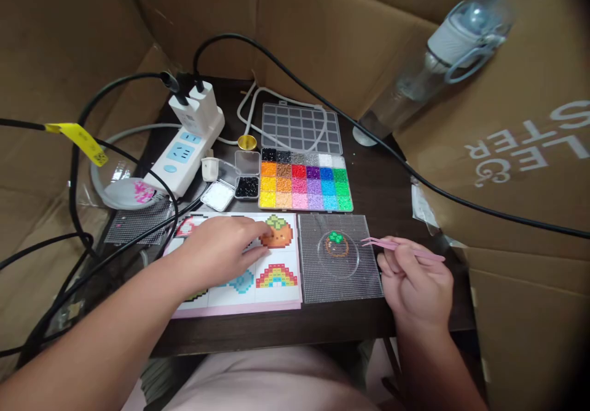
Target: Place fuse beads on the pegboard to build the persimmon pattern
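My left hand lies on a pattern card of pixel pictures, fingers curled, fingertips by the orange fruit picture. My right hand pinches pink tweezers, their tips pointing left over the right edge of a clear square pegboard. On the pegboard sits a partly beaded round shape with a brown outline and green top. Behind them stands an open bead box with many colours, its clear lid folded back.
Small trays of black beads and white beads sit left of the bead box. A white power strip with plugs and black cables crosses the table's left. A clear water bottle leans at back right. Cardboard walls surround the dark table.
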### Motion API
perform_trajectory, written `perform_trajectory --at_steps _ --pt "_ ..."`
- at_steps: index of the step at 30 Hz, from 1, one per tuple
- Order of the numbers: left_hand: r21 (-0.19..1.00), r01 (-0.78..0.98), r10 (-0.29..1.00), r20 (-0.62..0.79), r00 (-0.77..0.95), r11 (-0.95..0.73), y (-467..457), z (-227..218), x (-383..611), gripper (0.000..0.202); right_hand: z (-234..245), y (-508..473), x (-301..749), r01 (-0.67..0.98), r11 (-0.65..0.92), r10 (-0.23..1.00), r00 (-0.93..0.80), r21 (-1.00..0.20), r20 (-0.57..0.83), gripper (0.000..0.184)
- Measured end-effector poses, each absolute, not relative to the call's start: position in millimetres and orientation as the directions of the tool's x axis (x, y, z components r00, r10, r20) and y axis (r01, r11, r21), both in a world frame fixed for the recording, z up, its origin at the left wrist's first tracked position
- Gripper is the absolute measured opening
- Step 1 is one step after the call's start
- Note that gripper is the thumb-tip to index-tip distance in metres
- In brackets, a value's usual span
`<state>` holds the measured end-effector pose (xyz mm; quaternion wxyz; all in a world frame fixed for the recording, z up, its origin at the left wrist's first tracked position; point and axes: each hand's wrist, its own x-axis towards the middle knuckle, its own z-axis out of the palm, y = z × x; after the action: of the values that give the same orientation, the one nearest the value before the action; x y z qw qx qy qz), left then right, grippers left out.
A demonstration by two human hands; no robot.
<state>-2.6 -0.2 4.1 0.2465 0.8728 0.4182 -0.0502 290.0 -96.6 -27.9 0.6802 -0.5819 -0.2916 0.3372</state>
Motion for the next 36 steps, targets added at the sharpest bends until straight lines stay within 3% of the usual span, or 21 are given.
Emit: perform_trajectory --at_steps 4,7,13,18,21,27,36 --pt "0.408 0.74 0.693 -0.288 0.661 -0.535 -0.6 2.0 -4.0 0.025 -20.9 -91.6 293.8 -0.192 0.088 0.796 0.603 -0.977 -0.047 0.021" --pt "0.435 0.73 0.696 -0.273 0.665 -0.527 -1.7 1.2 -5.2 0.026 -14.8 -83.8 298.9 -0.136 0.109 0.798 0.603 -0.985 0.005 0.02" --pt "0.444 0.735 0.714 -0.254 0.652 -0.513 -3.4 2.8 -6.2 0.025 0.2 -35.1 307.8 0.14 0.183 0.868 0.442 -0.973 0.227 0.018" --pt "0.467 0.731 0.725 -0.237 0.646 -0.498 -4.1 6.0 -6.2 0.023 13.5 22.1 285.8 0.459 0.184 0.935 0.191 -0.869 0.299 0.019" --pt "0.477 0.734 0.729 -0.245 0.639 -0.484 -4.1 7.2 -5.8 0.022 14.9 47.7 263.0 0.603 0.169 0.959 0.083 -0.779 0.272 0.017" --pt "0.473 0.736 0.722 -0.258 0.642 -0.484 -4.3 5.5 -5.5 0.023 -1.3 68.7 233.4 0.464 0.179 0.981 -0.021 -0.867 0.191 0.018" --pt "0.451 0.745 0.71 -0.288 0.643 -0.492 -1.9 3.2 -4.7 0.018 -4.1 67.9 221.7 0.456 0.179 0.982 -0.034 -0.872 0.184 0.015"
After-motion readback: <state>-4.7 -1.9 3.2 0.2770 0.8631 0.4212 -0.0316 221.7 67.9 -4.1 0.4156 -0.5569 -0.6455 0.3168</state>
